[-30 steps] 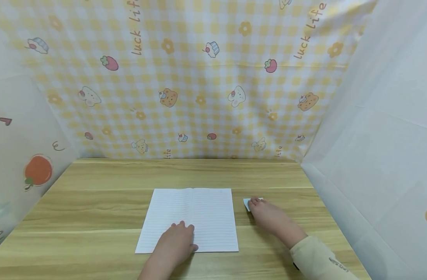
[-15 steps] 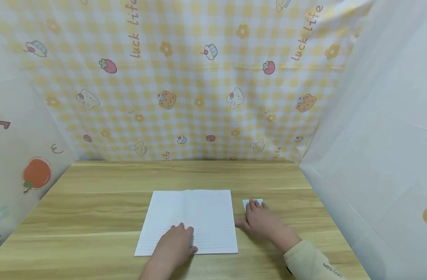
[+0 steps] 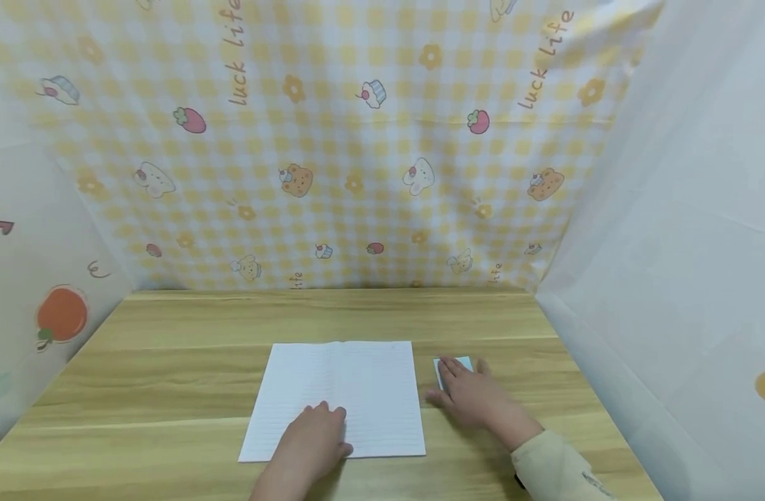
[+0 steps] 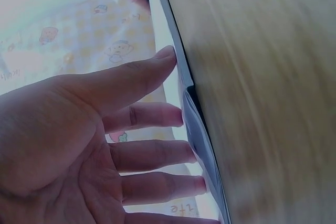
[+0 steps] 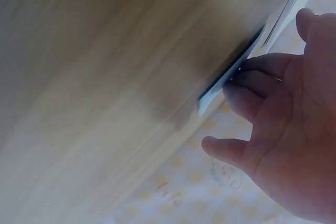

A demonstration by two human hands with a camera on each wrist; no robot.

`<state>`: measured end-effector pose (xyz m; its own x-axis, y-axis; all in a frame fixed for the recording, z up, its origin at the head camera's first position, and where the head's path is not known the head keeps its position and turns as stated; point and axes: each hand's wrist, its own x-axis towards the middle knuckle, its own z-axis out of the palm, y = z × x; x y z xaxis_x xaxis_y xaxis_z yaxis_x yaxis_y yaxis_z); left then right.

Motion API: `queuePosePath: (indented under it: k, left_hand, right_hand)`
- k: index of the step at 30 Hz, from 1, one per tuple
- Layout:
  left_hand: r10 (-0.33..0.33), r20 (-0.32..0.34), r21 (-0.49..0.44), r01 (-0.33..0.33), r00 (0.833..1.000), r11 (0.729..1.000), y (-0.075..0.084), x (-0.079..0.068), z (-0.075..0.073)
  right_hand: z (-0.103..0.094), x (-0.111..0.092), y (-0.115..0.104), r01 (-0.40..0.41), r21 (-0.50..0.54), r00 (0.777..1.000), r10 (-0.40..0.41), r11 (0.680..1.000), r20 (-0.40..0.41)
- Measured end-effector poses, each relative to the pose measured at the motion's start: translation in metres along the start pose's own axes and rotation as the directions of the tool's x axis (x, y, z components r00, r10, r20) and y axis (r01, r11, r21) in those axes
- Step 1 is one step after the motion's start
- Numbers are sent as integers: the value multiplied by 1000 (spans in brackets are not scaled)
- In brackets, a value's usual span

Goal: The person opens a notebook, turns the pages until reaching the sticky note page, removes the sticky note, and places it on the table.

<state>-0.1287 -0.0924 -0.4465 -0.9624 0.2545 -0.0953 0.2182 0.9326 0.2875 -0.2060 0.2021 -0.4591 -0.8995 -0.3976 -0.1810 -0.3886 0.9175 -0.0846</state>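
A lined notebook lies open on the wooden table, white pages up. My left hand rests on its lower left part near the fold; in the left wrist view the fingers reach out straight, tips against the page. To the right of the notebook, a small light blue paper square lies on the table. Over it my right hand presses with extended fingertips, thumb and little finger spread out to the sides. The palm and fingers hide most of the paper in the head view. Neither hand grips anything.
The wooden table ends at a yellow checked cloth hanging behind it. White sheets stand at the left side and the right side. A beige sleeve covers the right forearm.
My right hand has spread its thumb and little finger, and its fingertips have shifted left across the paper, uncovering its upper right corner. The left hand has stayed on the notebook.
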Motion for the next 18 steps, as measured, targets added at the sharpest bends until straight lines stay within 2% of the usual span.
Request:
queuePosePath:
  k: [7,12,18]
  left_hand:
    - [-13,-13,9,13,1000,1000,2,-1,0]
    - [-8,-19,16,9,1000,1000,2,0,0]
    - [-20,6,-2,20,1000,1000,1,-1,0]
  right_hand:
    - [-3,-4,13,-115,57,993,114,992,17]
    - [-6,-3,8,-175,67,984,172,982,52]
    - [-1,1,1,-199,65,980,197,978,35]
